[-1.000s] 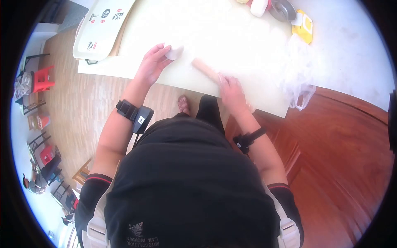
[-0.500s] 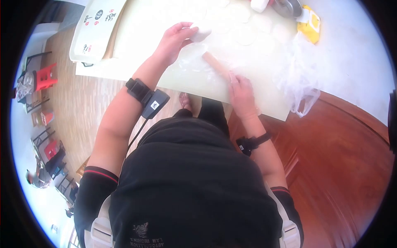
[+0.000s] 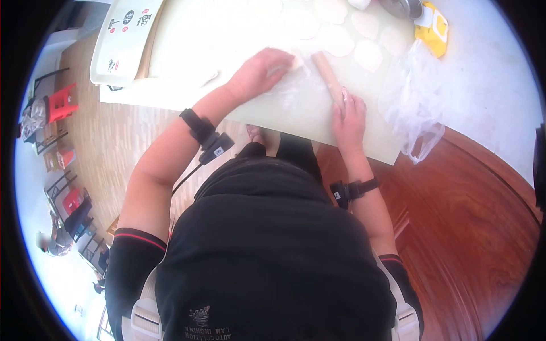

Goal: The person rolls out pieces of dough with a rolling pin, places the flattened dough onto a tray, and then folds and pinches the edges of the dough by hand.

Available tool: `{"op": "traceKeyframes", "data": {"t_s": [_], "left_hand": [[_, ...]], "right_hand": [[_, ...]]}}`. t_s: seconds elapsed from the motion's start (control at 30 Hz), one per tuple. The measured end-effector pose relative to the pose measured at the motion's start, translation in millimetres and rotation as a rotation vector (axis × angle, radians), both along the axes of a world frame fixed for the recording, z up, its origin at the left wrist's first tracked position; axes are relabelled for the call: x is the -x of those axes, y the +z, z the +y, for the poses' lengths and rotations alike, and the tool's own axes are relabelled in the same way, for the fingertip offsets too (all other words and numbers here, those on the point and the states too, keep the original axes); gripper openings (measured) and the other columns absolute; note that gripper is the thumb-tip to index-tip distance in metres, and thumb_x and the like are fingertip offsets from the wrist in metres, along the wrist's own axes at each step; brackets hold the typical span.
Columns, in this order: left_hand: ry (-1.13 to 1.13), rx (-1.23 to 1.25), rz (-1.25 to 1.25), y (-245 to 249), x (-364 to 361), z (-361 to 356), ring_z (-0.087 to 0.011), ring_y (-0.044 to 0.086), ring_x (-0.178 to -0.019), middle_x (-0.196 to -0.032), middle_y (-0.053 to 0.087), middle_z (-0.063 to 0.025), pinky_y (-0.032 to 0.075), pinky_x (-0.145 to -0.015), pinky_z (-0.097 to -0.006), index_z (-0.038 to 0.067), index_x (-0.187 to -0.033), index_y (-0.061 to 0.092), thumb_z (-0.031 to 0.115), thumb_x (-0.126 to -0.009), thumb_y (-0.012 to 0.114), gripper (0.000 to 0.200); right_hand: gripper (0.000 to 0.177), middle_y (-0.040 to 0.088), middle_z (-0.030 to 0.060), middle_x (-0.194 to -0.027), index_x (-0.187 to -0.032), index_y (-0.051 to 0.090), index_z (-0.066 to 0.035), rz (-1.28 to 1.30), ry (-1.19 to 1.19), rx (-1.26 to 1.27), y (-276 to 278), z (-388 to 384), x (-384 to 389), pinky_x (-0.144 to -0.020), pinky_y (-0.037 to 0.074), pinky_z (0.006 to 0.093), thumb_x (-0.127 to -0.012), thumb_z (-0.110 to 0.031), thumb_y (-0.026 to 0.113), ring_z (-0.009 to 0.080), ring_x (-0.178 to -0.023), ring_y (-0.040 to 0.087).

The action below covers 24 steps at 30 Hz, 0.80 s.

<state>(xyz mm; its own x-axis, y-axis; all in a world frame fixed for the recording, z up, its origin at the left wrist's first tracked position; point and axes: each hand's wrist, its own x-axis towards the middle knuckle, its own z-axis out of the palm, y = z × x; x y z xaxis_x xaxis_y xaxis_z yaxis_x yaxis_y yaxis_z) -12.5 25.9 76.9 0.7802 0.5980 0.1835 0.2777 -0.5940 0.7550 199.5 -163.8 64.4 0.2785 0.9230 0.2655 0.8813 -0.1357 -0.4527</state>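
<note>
My left hand (image 3: 263,69) presses down on a small white lump of dough (image 3: 294,58) on the pale board (image 3: 187,51). A wooden rolling pin (image 3: 328,74) lies just right of the dough, pointing away from me. My right hand (image 3: 350,116) rests flat on the pin's near end, fingers on top of it. Several thin round dough discs (image 3: 368,54) lie on the board beyond the pin.
A crumpled clear plastic bag (image 3: 410,99) hangs over the counter edge at right. A yellow packet (image 3: 433,28) and a metal bowl (image 3: 402,7) sit at the back right. A white tray with stickers (image 3: 122,40) lies at the far left. Wooden floor below, chairs far left.
My left hand came down from holding the dough lump in the air and now presses it onto the board. The rolling pin swung to point more straight ahead, my right hand following.
</note>
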Motion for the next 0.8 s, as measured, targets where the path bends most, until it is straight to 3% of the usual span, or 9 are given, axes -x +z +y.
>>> {"op": "traceKeyframes", "data": {"t_s": [0.03, 0.1, 0.27, 0.33, 0.47, 0.57, 0.63, 0.73, 0.8], "left_hand": [[-0.004, 0.003, -0.002, -7.1, 7.3, -9.0, -0.0318, 0.058, -0.117, -0.125, 0.062, -0.0113, 0.046, -0.102, -0.0384, 0.003, -0.109, 0.063, 0.003, -0.085, 0.064, 0.024], [-0.084, -0.319, 0.019, -13.1, 14.8, -13.4, -0.0341, 0.052, -0.124, -0.133, 0.056, -0.0133, 0.045, -0.104, -0.0407, 0.003, -0.110, 0.063, -0.001, -0.082, 0.064, 0.028], [-0.027, -0.319, 0.042, -34.2, 36.0, -38.8, -0.0334, 0.049, -0.129, -0.136, 0.052, -0.0140, 0.043, -0.107, -0.0432, 0.002, -0.116, 0.061, -0.003, -0.081, 0.060, 0.035], [-0.054, -0.436, 0.075, -35.9, 28.6, -31.2, -0.0329, 0.048, -0.130, -0.136, 0.052, -0.0141, 0.041, -0.109, -0.0457, 0.002, -0.122, 0.059, -0.001, -0.081, 0.059, 0.041], [-0.034, -0.460, 0.078, -40.3, 28.5, -36.3, -0.0323, 0.047, -0.132, -0.136, 0.052, -0.0145, 0.039, -0.111, -0.0470, 0.002, -0.128, 0.055, 0.002, -0.082, 0.059, 0.046], [0.017, -0.470, 0.089, -38.0, 16.6, -23.2, -0.0322, 0.046, -0.133, -0.136, 0.052, -0.0149, 0.038, -0.112, -0.0468, 0.002, -0.131, 0.052, 0.002, -0.082, 0.058, 0.050], [0.002, -0.461, 0.112, -45.0, 16.3, -26.4, -0.0319, 0.044, -0.134, -0.138, 0.050, -0.0148, 0.036, -0.113, -0.0467, 0.001, -0.133, 0.050, 0.002, -0.082, 0.057, 0.052], [0.002, -0.469, 0.125, -54.8, 15.4, -25.2, -0.0315, 0.043, -0.134, -0.138, 0.049, -0.0150, 0.036, -0.113, -0.0462, 0.000, -0.134, 0.049, 0.003, -0.082, 0.057, 0.053], [0.008, -0.484, 0.139, -56.1, 12.0, -13.3, -0.0315, 0.043, -0.134, -0.138, 0.049, -0.0157, 0.036, -0.113, -0.0458, 0.000, -0.134, 0.049, 0.004, -0.081, 0.056, 0.053]], "right_hand": [[0.047, 0.055, 0.0179, -0.110, -0.133, 0.053, -0.002, -0.005, 0.001, 0.009, 2.2, -3.3, 1.3, -0.089, 0.046, 0.0434, -0.086, -0.007, 0.060, 0.0357, -0.102, 0.053], [0.048, 0.055, 0.0177, -0.110, -0.133, 0.052, -0.002, -0.006, 0.026, 0.006, 6.1, 6.7, -7.4, -0.089, 0.046, 0.0435, -0.086, -0.007, 0.060, 0.0357, -0.101, 0.054], [0.047, 0.056, 0.0168, -0.110, -0.133, 0.053, -0.003, 0.029, 0.073, -0.003, 1.2, 3.5, 1.6, -0.089, 0.047, 0.0434, -0.087, -0.007, 0.059, 0.0346, -0.101, 0.055], [0.047, 0.056, 0.0161, -0.110, -0.133, 0.053, -0.005, -0.027, 0.230, -0.010, 7.0, 21.2, 3.2, -0.089, 0.047, 0.0440, -0.087, -0.006, 0.058, 0.0334, -0.102, 0.055], [0.045, 0.056, 0.0159, -0.112, -0.133, 0.054, -0.005, -0.190, 0.279, 0.116, 9.2, 31.1, 17.3, -0.092, 0.045, 0.0466, -0.088, -0.010, 0.057, 0.0327, -0.103, 0.055], [0.047, 0.053, 0.0177, -0.129, -0.137, 0.049, -0.004, -0.155, 0.183, 0.145, 17.5, 58.7, 19.8, -0.104, 0.038, 0.0495, -0.093, -0.022, 0.053, 0.0345, -0.119, 0.051], [0.053, 0.041, 0.0170, -0.148, -0.143, 0.042, -0.004, -0.119, 0.133, 0.097, 3.4, 68.3, 37.0, -0.114, 0.026, 0.0499, -0.098, -0.032, 0.046, 0.0333, -0.137, 0.038], [0.055, 0.029, 0.0143, -0.157, -0.148, 0.036, -0.005, -0.330, 0.053, 0.201, -20.5, 93.3, 37.3, -0.118, 0.019, 0.0490, -0.101, -0.035, 0.040, 0.0302, -0.145, 0.026], [0.056, 0.028, 0.0140, -0.157, -0.148, 0.035, -0.005, -0.323, 0.037, 0.183, -25.7, 129.9, 10.3, -0.118, 0.019, 0.0492, -0.101, -0.034, 0.040, 0.0303, -0.145, 0.026]]}}
